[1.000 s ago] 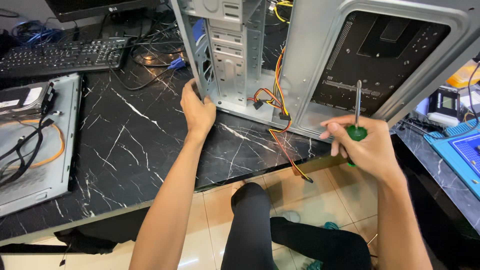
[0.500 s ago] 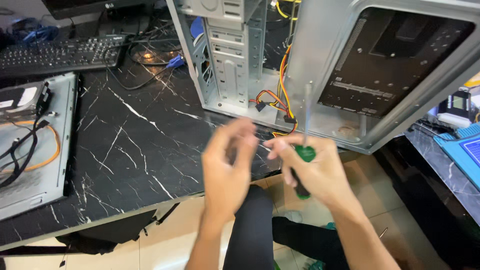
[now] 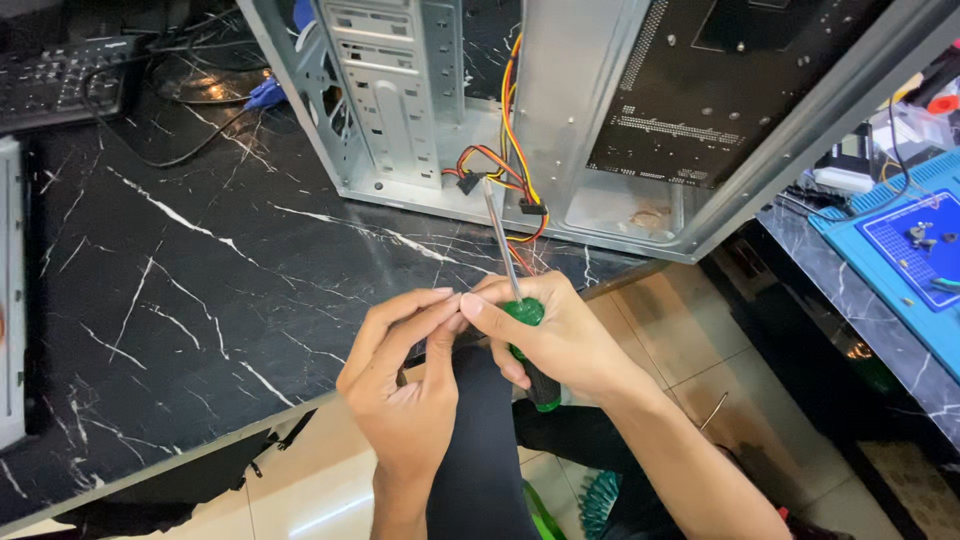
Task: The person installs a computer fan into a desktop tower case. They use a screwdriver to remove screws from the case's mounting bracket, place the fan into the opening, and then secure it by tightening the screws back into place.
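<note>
The right hand [image 3: 560, 340] is closed around the green-and-black handle of a screwdriver [image 3: 512, 290]. The steel shaft points up and away from the person, and its tip reaches toward the open computer case [image 3: 560, 110]. The case stands near the front edge of the black marble counter [image 3: 200, 290], close to the counter's right corner. The screwdriver is held in the air just in front of that front edge, above the person's lap, and touches neither the counter nor the case.

The left hand [image 3: 405, 385] is brought against the right hand, fingers curled, with thumb and forefinger pinched together at the right thumb. Something small may be pinched between them, possibly a screw, but the view does not show it.

Recommended handling at this point:
- Keep the handle seated in the right palm so the shaft stays steady.
- Keep any small part pinched over the lap or the counter, not over the tiled floor [image 3: 640, 320], where it would roll away.
- Keep the tip clear of the bundle of red, yellow and black wires [image 3: 505, 170] hanging from the case at the counter's front edge; a slip could snag a connector.
- Approach the case squarely, since it stands close to the edge.
</note>
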